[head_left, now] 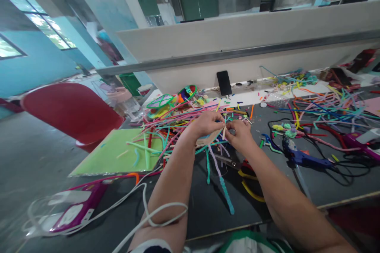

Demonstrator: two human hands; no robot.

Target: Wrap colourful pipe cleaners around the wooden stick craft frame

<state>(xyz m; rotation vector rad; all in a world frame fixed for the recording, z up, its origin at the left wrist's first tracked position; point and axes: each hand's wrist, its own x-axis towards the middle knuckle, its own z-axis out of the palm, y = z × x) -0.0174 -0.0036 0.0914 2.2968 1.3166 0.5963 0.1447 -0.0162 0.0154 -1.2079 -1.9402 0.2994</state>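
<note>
Over the middle of the table, my left hand (209, 124) and my right hand (242, 134) meet with fingertips pinched together. Between them is a short cream pipe cleaner (224, 133), gripped by both hands. A flat beige piece (208, 139) shows partly below my left hand; what it is made of is unclear. Teal pipe cleaners (208, 168) and a lavender pipe cleaner with a teal end (226, 194) hang down toward the table's front edge. Scissors (247, 176) with yellow-and-black handles lie beneath my right wrist.
Loose pipe cleaners (178, 120) pile up behind my left arm, beside a green sheet (103, 152). A blue glue gun (308, 159) with black cable lies at right. A white cable (145, 195) crosses my left forearm. A phone (223, 83) leans against the partition (190, 47).
</note>
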